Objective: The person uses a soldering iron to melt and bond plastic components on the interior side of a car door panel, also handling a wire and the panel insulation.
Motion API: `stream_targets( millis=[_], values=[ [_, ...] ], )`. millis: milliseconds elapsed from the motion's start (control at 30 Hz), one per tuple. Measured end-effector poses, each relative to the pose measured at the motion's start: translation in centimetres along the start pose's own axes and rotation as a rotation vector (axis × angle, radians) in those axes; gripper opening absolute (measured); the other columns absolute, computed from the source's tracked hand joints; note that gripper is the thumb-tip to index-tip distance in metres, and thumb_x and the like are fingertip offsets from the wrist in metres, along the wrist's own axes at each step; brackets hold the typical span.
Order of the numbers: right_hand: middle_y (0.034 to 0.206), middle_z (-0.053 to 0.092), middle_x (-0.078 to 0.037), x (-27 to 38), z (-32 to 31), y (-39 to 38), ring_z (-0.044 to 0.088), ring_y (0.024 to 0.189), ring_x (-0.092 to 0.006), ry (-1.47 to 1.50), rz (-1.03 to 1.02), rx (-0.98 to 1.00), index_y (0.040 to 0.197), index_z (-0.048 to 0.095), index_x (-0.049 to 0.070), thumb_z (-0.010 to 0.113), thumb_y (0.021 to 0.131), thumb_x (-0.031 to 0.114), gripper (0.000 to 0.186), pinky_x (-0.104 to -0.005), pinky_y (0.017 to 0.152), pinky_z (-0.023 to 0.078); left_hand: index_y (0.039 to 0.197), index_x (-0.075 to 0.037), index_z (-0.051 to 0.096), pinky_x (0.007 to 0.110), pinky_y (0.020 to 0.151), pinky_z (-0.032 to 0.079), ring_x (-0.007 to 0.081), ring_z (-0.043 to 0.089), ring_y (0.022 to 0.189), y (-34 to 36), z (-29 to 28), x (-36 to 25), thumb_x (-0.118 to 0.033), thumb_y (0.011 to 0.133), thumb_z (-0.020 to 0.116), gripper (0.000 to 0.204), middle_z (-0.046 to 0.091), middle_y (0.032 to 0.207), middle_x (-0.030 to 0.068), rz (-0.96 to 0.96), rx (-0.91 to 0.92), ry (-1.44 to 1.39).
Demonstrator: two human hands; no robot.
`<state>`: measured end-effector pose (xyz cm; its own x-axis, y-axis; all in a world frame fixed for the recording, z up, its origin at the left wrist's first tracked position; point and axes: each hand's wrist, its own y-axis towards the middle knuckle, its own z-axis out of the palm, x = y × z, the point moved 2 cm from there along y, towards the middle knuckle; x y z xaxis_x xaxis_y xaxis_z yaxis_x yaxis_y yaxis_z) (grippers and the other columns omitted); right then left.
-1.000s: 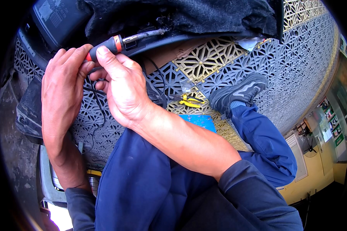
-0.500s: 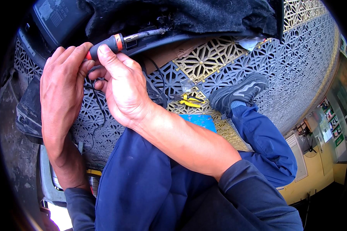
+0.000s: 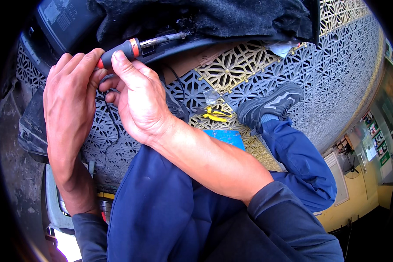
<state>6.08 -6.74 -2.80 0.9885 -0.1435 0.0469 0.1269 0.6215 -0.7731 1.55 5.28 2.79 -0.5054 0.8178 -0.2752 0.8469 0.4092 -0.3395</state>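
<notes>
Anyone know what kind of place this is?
Probably a repair workshop, perhaps for vehicles: what looks like a soldering iron held at a bulky black part, and yellow-and-black pliers lying on lattice floor tiles.

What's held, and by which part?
A tool resembling a soldering iron, by its black-and-orange handle: left hand toward the rear, right hand nearer the metal shaft, which neither touches.
</notes>
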Motion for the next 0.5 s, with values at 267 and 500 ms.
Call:
stream_targets(
  millis=[267, 500],
  values=[
    [0.099, 0.068, 0.0, 0.08, -0.04, 0.07, 0.061, 0.085, -0.0099, 0.038, 0.0, 0.032, 0.112, 0.066, 0.009, 0.057, 0.108, 0.041, 0.034, -0.0264, 0.074, 0.046, 0.118, -0.001, 0.072, 0.039, 0.073, 0.049, 0.0274, 0.058, 0.082, 0.16, -0.21, -0.24, -0.005, 0.092, 0.068, 0.027, 0.066, 0.091, 0.011, 0.007, -0.003, 0.028],
    [0.101, 0.068, -0.001, 0.16, -0.14, 0.01, 0.061, 0.085, -0.0104, 0.041, -0.007, 0.042, 0.113, 0.065, 0.009, 0.057, 0.108, 0.042, 0.034, -0.0269, 0.075, 0.046, 0.118, -0.001, 0.072, 0.038, 0.072, 0.049, 0.0259, 0.058, 0.08, 0.2, -0.22, -0.45, -0.006, 0.092, 0.069, 0.026, 0.066, 0.09, 0.0108, 0.007, 0.004, 0.037]
  ],
)
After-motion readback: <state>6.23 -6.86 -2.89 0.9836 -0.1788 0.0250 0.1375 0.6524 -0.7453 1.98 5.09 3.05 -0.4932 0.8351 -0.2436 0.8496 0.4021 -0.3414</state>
